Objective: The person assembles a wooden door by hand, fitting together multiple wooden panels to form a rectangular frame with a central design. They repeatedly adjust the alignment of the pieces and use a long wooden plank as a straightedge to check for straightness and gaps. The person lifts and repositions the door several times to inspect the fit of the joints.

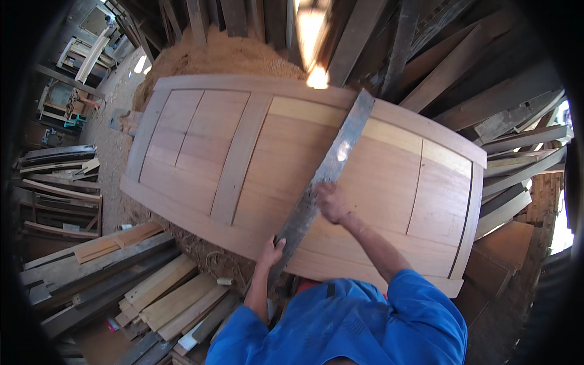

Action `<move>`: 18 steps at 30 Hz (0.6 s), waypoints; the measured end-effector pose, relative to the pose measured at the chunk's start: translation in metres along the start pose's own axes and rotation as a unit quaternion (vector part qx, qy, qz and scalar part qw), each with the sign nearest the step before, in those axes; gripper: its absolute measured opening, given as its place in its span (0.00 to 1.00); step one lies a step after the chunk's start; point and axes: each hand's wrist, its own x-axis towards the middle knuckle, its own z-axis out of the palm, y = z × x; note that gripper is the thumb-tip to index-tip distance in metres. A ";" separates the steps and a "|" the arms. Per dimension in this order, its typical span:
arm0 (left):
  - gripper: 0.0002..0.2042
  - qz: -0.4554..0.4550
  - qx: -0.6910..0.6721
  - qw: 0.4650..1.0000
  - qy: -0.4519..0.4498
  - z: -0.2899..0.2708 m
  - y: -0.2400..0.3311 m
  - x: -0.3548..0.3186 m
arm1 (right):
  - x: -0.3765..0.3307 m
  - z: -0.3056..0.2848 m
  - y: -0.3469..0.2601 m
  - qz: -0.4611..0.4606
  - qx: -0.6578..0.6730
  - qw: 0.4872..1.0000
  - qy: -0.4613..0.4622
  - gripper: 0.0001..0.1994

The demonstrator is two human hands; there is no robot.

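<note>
A pale wooden panelled door (292, 152) lies flat in front of me, with framed panels and a cross rail. Across its width, at a slant, rests a long grey flat bar (348, 139) with a dull metallic sheen and scuffed edges. Its far end sticks up to the door's far edge; its near end reaches toward my body. My left hand (271, 251) is closed around the bar near the door's near edge, thumb on top. Farther along, my right hand (331, 202) is closed on the bar's right side, around its middle. The fingertips under the bar are hidden.
Sawdust (213, 58) is heaped behind the door. Upright and leaning planks (450, 70) crowd the far right side. Stacked boards (176, 292) lie at the near left, beside more timber (61, 194). A strip of floor (115, 164) runs along the left.
</note>
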 end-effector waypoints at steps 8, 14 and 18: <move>0.36 -0.122 0.047 0.990 -0.059 0.007 0.013 0.015 | -0.137 -0.056 0.061 0.413 -0.202 0.863 -0.211 0.37; 0.32 -0.240 -0.360 0.854 -0.290 0.016 0.015 0.010 | -0.158 -0.058 0.055 0.419 -0.183 0.854 -0.248 0.45; 0.25 -0.181 -0.589 0.564 -0.549 0.028 -0.018 0.017 | -0.138 -0.073 0.056 0.429 -0.150 0.842 -0.290 0.44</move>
